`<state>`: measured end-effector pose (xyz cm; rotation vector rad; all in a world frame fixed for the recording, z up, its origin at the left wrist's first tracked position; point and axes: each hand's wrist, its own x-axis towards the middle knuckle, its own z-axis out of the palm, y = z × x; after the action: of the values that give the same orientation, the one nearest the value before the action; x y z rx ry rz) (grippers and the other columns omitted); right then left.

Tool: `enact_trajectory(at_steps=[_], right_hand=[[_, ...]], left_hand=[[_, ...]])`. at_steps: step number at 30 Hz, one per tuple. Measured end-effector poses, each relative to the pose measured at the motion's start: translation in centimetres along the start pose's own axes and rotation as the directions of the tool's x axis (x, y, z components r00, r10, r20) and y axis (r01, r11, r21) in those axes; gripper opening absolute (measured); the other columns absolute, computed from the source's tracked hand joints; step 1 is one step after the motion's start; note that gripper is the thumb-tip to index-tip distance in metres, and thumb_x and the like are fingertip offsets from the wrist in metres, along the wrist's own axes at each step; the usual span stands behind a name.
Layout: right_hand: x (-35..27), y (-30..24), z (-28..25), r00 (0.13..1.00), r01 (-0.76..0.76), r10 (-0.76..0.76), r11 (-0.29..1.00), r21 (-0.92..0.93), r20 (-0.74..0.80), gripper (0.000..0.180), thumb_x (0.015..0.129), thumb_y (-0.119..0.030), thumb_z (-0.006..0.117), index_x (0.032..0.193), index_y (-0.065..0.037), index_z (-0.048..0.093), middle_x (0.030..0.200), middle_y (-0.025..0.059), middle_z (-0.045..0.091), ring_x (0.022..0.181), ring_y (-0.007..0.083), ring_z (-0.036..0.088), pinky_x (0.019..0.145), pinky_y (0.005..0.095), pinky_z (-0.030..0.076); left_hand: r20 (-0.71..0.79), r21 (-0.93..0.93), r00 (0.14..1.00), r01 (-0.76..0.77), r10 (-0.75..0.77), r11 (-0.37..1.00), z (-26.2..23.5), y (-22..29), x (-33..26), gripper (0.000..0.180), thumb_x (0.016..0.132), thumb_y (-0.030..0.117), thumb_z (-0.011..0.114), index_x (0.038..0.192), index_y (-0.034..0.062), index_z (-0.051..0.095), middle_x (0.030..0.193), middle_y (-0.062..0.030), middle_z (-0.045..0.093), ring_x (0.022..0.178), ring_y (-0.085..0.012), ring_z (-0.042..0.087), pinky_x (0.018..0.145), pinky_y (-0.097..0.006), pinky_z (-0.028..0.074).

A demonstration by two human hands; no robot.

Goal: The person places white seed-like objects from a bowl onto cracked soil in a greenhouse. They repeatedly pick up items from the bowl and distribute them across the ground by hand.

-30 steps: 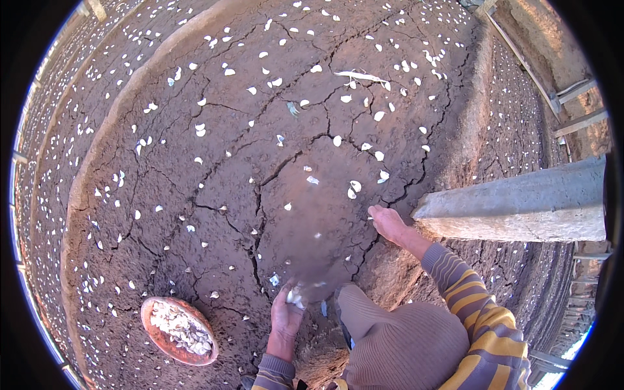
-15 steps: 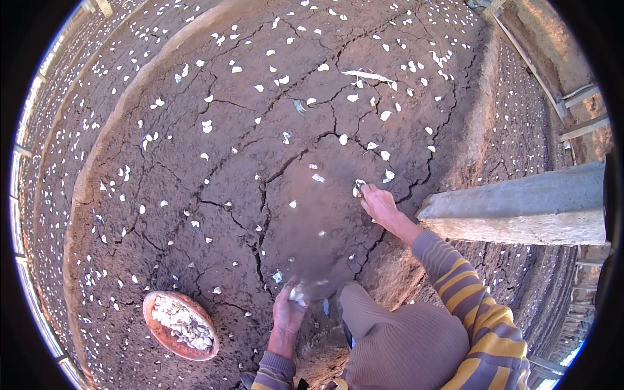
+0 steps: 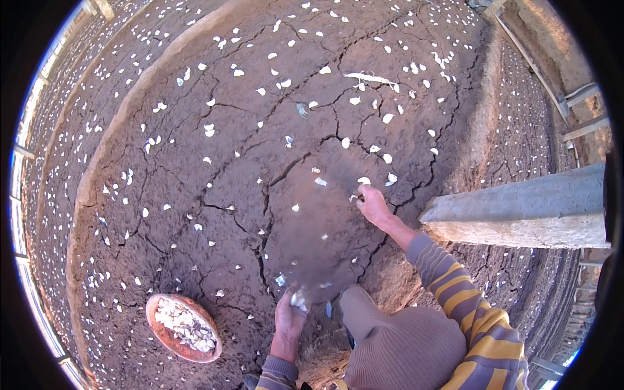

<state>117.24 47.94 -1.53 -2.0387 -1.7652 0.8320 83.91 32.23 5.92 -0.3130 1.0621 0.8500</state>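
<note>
Pale garlic cloves (image 3: 346, 142) lie scattered over dark, cracked soil (image 3: 247, 162). My right hand (image 3: 374, 207) is stretched out low over the bed, thumb and fingers pinched on a small whitish clove (image 3: 353, 197) that is mostly hidden by the fingertips. Just beyond those fingers another clove (image 3: 364, 181) rests on the ground. Close to my knee, my left hand (image 3: 290, 317) is cupped palm up around several cloves (image 3: 298, 301). A reddish oval bowl (image 3: 153, 323) heaped with more cloves stands on the soil to the left of that hand.
A square concrete post (image 3: 520, 211) juts in from the right, near my right forearm. My bent knee (image 3: 357, 305) is at the lower middle. A raised soil ridge (image 3: 123, 123) curves along the left. A dry pale stalk (image 3: 370, 79) lies farther off.
My right hand has drawn back slightly toward me and left, and a clove now shows on the soil beyond its fingertips. My left hand keeps its place with its cloves.
</note>
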Motion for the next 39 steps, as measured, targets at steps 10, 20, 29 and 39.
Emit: enact_trajectory(at_steps=[10, 20, 29, 39], right_hand=[[0.2, -1.3, 2.0, 0.952, 0.284, -0.305, 0.884, -0.372, 0.003, 0.014, 0.077, -0.001, 0.06, 0.089, -0.003, 0.053, 0.096, 0.0135, 0.052, 0.093, 0.0317, 0.059, 0.077, 0.0397, 0.053], [2.2, -0.9, -1.8, 0.985, 0.058, -0.129, 0.872, -0.486, -0.115, 0.019, 0.078, -0.005, 0.061, 0.095, -0.005, 0.054, 0.097, 0.0179, 0.05, 0.086, 0.0351, 0.063, 0.07, 0.0422, 0.055], [0.5, 5.5, -8.1, 0.935, -0.296, 0.208, 0.904, -0.309, -0.287, 0.031, 0.079, -0.015, 0.068, 0.101, -0.002, 0.05, 0.1, 0.0225, 0.06, 0.088, 0.0409, 0.063, 0.076, 0.0474, 0.052], [-1.7, 7.1, -8.2, 0.972, -0.218, 0.138, 0.828, -0.516, -0.19, 0.021, 0.078, -0.003, 0.063, 0.096, -0.001, 0.052, 0.095, 0.0192, 0.059, 0.088, 0.0383, 0.064, 0.074, 0.0451, 0.054]], left_hand=[[0.01, -0.007, 1.0, 0.003, -0.003, 1.0, 0.1, 0.2, 0.1, 0.026, 0.096, 0.02, 0.054, 0.118, 0.0073, 0.058, 0.089, -0.0028, 0.06, 0.075, -0.0148, 0.056, 0.065, -0.032, 0.049], [0.009, -0.004, 1.0, 0.006, -0.006, 1.0, -0.6, 0.4, 0.4, 0.025, 0.095, 0.02, 0.053, 0.117, 0.0076, 0.059, 0.089, -0.0045, 0.062, 0.075, -0.0159, 0.058, 0.064, -0.03, 0.049], [0.006, -0.004, 0.999, 0.041, -0.041, 0.999, -0.2, 1.0, 0.4, 0.021, 0.095, 0.019, 0.055, 0.112, 0.0083, 0.061, 0.082, -0.0028, 0.062, 0.07, -0.0146, 0.058, 0.062, -0.029, 0.049], [0.017, 0.019, 1.0, 0.026, -0.026, 0.999, 0.3, 0.2, 0.3, 0.022, 0.095, 0.02, 0.056, 0.112, 0.0075, 0.06, 0.083, -0.0016, 0.061, 0.072, -0.0143, 0.056, 0.063, -0.031, 0.048]])
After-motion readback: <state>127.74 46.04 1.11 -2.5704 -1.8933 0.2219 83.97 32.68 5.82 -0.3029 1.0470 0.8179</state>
